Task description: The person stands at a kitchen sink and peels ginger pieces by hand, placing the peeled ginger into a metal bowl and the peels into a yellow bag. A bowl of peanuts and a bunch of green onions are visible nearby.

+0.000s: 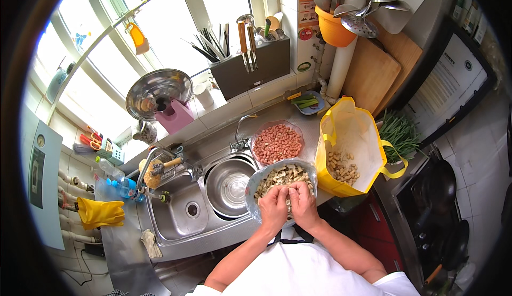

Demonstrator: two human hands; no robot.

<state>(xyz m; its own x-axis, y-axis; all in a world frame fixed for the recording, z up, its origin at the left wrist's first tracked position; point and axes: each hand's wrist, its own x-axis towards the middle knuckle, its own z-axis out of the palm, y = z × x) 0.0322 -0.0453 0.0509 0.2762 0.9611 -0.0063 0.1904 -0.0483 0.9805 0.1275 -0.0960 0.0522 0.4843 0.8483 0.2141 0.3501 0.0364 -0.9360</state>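
My left hand [273, 206] and my right hand [304, 204] meet with thumbs and fingertips together, pinching what looks like a peanut, mostly hidden by the fingers. Beneath them is a bin lined with a clear plastic bag [253, 208], full of broken peanut shells [276, 176]. Just beyond its rim, a clear bowl [303, 136] holds shelled pink-skinned peanuts [278, 143]. On the right stands a yellow bag [344, 186], its mouth wide and its lining white. Unshelled peanuts [342, 166] lie at the bottom of it.
Left of the bin, a steel basin [228, 188] sits in one bowl of the double sink [176, 220]. A blue tray [318, 108] with green vegetable pieces is at the back. Green stalks [398, 132] lie behind the yellow bag, near the stove [424, 200] on the right.
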